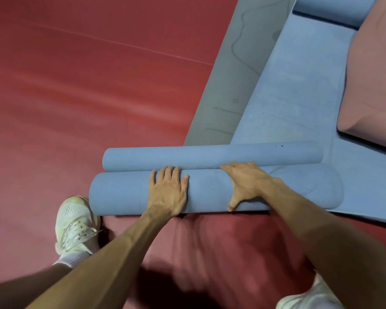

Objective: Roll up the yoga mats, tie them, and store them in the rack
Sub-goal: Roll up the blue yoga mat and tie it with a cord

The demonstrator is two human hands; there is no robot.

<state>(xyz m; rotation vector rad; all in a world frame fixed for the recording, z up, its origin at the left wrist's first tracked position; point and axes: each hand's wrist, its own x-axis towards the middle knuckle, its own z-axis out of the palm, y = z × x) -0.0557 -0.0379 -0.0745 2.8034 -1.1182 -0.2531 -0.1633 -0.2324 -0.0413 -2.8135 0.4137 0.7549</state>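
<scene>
A thick blue mat roll [125, 192] lies crosswise on the red floor just in front of me. My left hand [168, 190] presses on its middle with the fingers curved over the top. My right hand [245, 181] grips it further right, thumb on the near side and fingers over the far side. A thinner blue roll [165, 158] lies parallel, touching it on the far side. A flat blue mat [299, 97] stretches away to the upper right; I cannot tell which roll joins it.
A flat grey mat [232, 74] lies beside the blue one. A pink mat [372, 81] rests on the blue mat at right, with another blue roll [332, 7] at the top. My white shoes [74, 221] [308, 297] stand on the red floor [76, 85].
</scene>
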